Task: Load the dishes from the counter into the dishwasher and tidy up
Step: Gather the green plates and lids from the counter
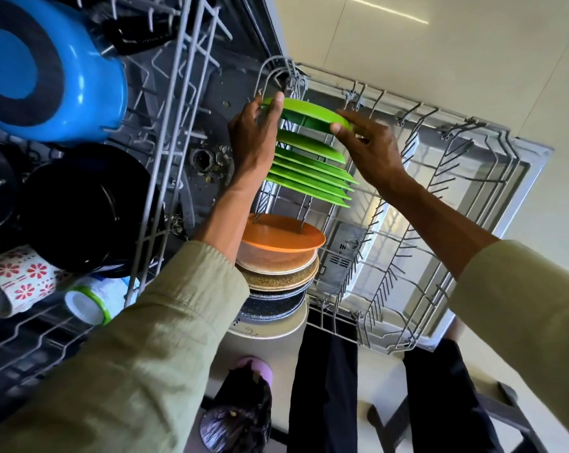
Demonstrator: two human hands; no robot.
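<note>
Over the pulled-out lower rack point(407, 204) of the dishwasher, you hold a green plate point(304, 114) on edge between both hands. Your left hand point(255, 135) grips its left rim, thumb curled over the top edge and fingers behind it. Your right hand point(366, 145) pinches the right rim with its fingertips, the other fingers loosely spread. That plate sits at the far end of a row of green plates point(309, 173) already standing in the rack's tines, just beyond the last of them. Nearer you in the same rack stands an orange plate point(283, 235), followed by a row of speckled and pale plates point(278, 279). Left of the lower rack, the upper rack point(165, 152) carries a blue pot point(57, 70) turned bottom up, a black pan point(87, 207), a floral mug point(18, 279) and a white bottle with a green band point(90, 302) lying on its side.
</note>
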